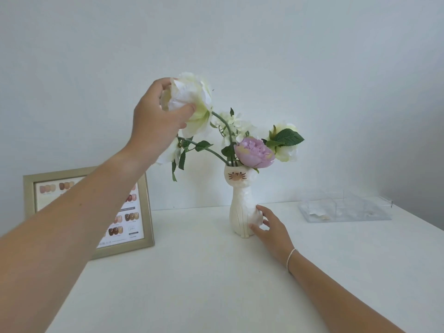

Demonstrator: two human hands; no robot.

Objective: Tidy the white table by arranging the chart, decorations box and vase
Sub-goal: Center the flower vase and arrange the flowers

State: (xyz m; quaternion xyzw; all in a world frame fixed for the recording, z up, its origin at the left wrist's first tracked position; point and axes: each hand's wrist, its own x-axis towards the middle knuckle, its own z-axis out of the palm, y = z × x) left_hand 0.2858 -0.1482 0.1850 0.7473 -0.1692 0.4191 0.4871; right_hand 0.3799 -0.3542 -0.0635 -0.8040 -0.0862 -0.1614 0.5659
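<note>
Fingers of my left hand are curled around a big cream-white flower head, thumb pressed into its petals from below, so that hand is closed on the bloom high above the table. Its curved green stem arcs down and to the right into the mouth of the cat-shaped vase. My right hand sits low, fingers spread and loosely cupped against the right side of the vase's base, thumb and fingertips touching the white ceramic but not wrapped fully around it; a thin white bracelet circles that wrist. The vase stands upright near the middle of the white table, close to the wall, holding a lilac peony, more white blooms and green leaves. To the left, partly behind my forearm, the framed nail colour chart stands propped against the wall. Far right, well apart from the vase, the clear decorations box with its compartments lies flat near the table's back edge.
</note>
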